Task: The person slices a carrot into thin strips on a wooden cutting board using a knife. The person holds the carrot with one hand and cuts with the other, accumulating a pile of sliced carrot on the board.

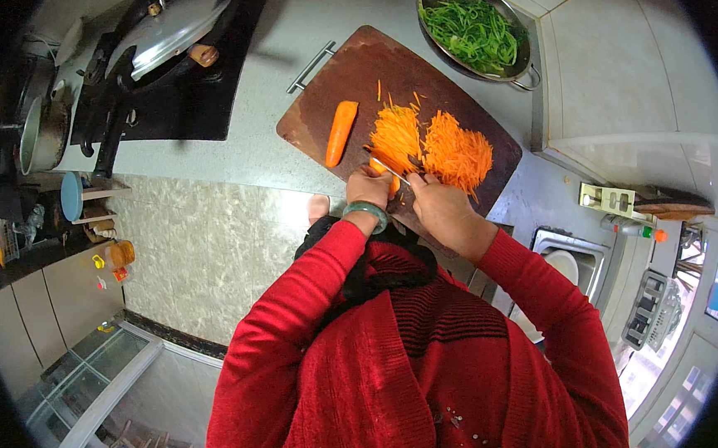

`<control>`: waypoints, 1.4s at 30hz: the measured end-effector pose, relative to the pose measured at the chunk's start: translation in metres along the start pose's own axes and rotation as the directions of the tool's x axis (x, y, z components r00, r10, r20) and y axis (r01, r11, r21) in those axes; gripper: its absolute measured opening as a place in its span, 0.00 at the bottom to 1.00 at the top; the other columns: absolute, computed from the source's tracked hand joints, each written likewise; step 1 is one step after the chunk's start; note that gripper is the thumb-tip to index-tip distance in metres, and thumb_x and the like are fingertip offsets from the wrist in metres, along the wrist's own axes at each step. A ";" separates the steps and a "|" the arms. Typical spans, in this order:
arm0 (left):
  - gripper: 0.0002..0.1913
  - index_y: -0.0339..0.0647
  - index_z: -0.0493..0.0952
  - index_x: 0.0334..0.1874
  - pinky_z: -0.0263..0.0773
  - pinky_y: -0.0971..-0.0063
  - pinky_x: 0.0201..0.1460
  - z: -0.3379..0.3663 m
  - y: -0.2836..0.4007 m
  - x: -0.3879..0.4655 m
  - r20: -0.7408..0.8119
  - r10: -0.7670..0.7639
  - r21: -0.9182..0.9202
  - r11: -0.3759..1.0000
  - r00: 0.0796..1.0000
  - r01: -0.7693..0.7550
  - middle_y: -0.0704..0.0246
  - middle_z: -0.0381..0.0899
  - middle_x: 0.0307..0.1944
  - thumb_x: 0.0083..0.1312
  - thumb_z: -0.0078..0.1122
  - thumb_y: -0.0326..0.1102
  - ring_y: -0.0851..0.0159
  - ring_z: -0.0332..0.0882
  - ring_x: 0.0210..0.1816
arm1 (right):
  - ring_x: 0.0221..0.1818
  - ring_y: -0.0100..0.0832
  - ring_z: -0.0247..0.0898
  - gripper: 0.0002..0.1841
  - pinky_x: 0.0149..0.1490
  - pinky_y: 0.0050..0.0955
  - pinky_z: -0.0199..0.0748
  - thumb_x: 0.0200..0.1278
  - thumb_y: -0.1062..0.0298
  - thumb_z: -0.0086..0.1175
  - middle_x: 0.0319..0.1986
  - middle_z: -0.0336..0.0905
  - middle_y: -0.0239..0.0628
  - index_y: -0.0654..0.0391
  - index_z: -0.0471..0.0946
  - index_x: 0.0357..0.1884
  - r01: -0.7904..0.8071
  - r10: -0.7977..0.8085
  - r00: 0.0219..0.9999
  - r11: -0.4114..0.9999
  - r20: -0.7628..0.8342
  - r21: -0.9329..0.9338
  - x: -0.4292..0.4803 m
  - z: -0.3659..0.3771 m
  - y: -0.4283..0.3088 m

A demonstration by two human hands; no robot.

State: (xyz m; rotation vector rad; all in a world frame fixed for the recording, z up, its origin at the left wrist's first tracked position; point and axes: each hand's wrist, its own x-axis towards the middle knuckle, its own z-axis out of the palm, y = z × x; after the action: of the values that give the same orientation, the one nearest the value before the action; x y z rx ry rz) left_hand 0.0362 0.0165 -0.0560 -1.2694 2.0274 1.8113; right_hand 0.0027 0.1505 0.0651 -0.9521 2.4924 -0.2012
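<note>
My left hand (367, 188), with a green bangle at the wrist, presses a piece of carrot (394, 187) on the brown wooden cutting board (347, 56). In my right hand (448, 208) is a knife (391, 166); its blade lies against the carrot by my left fingers, and its handle is mostly covered by my grip. Just beyond the blade lies a heap of carrot slices and strips (396, 135). A second heap of fine carrot shreds (457, 151) sits to the right. One large peeled carrot (341, 133) rests on the left part of the board.
A metal pan of cut greens (470, 32) stands at the back right, by the tiled wall. To the left is a black cooktop (201, 110) bearing a lidded wok (180, 33). A sink (592, 257) lies right of me. A metal handle (310, 67) edges the board.
</note>
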 end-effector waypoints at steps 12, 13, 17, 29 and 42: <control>0.11 0.35 0.66 0.37 0.70 0.79 0.19 -0.015 0.003 -0.016 0.084 0.192 -0.056 0.981 0.978 -0.188 0.64 0.76 0.24 0.58 0.58 0.30 0.67 0.77 0.21 | 0.32 0.51 0.75 0.10 0.35 0.44 0.73 0.57 0.70 0.49 0.32 0.76 0.51 0.61 0.66 0.40 0.063 -0.049 0.982 0.996 -0.184 0.071 0.011 0.017 0.009; 0.12 0.36 0.66 0.38 0.70 0.78 0.19 -0.017 0.004 -0.021 0.065 0.189 0.017 0.982 0.980 -0.191 0.64 0.76 0.25 0.58 0.59 0.30 0.68 0.78 0.23 | 0.32 0.51 0.75 0.10 0.35 0.44 0.73 0.57 0.70 0.48 0.32 0.76 0.51 0.61 0.66 0.39 0.048 -0.037 0.985 0.997 -0.168 0.064 0.011 0.018 0.009; 0.30 0.34 0.62 0.49 0.73 0.65 0.36 -0.016 0.016 -0.040 -0.042 0.298 0.388 0.884 0.954 -0.260 0.54 0.78 0.29 0.52 0.67 0.44 0.53 0.80 0.34 | 0.32 0.50 0.76 0.10 0.35 0.44 0.74 0.57 0.69 0.47 0.31 0.76 0.51 0.61 0.67 0.40 0.041 -0.031 0.983 0.998 -0.184 0.055 0.012 0.018 0.008; 0.31 0.36 0.59 0.51 0.73 0.59 0.39 -0.002 0.017 -0.037 -0.010 0.320 0.455 0.845 0.947 -0.281 0.48 0.79 0.34 0.53 0.65 0.44 0.44 0.78 0.38 | 0.34 0.51 0.75 0.12 0.38 0.46 0.72 0.57 0.69 0.46 0.32 0.76 0.51 0.62 0.66 0.43 -0.009 0.020 0.992 0.996 -0.122 0.093 0.012 0.019 0.008; 0.12 0.34 0.74 0.28 0.72 0.64 0.30 -0.003 0.007 -0.024 0.014 0.182 0.170 0.969 0.983 -0.182 0.58 0.79 0.21 0.55 0.62 0.38 0.54 0.79 0.25 | 0.37 0.50 0.76 0.14 0.41 0.43 0.73 0.58 0.68 0.48 0.38 0.75 0.53 0.62 0.66 0.44 -0.012 0.020 0.998 0.993 -0.065 0.114 0.012 0.013 0.008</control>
State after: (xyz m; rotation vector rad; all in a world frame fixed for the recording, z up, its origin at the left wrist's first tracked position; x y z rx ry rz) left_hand 0.0480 0.0246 -0.0353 -1.0696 2.3107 1.6625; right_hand -0.0037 0.1490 0.0471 -0.8918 2.5175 -0.3715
